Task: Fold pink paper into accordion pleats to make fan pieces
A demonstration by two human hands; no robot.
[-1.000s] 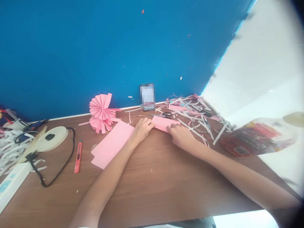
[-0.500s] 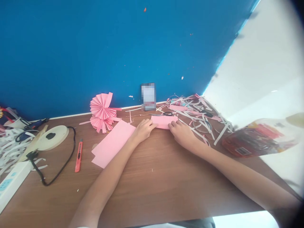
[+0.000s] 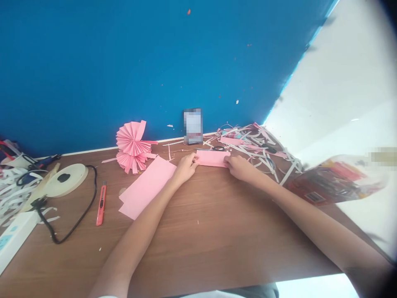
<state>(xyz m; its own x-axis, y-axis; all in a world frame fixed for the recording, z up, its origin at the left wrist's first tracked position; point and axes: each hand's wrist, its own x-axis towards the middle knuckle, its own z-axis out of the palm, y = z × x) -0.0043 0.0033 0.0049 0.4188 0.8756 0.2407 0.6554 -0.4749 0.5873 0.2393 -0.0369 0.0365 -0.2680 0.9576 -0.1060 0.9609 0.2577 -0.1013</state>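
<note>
Between my hands is a strip of pink paper (image 3: 212, 158) with a crease running along its length. My left hand (image 3: 187, 166) pinches its left end, thumb and fingers closed on the edge. At the other end my right hand (image 3: 238, 166) grips the right edge with curled fingers. Flat pink sheets (image 3: 147, 188) lie overlapping beside my left forearm, which covers part of them. Behind those sheets stand pink pleated paper fans (image 3: 132, 145). A pair of scissors (image 3: 218, 148) rests just behind the strip, partly hidden.
A red utility knife (image 3: 101, 205) lies at left, near a black cable (image 3: 89, 207), a white power strip (image 3: 20, 238) and a cream disc (image 3: 66, 181). A phone (image 3: 192, 126) leans on the blue wall. Paper scraps (image 3: 251, 142) and a plastic bag (image 3: 335, 180) are at right.
My right hand has shifted slightly right, from the strip's front edge to its right end. My left hand has moved slightly left and up. The strip's front part now lies flatter.
</note>
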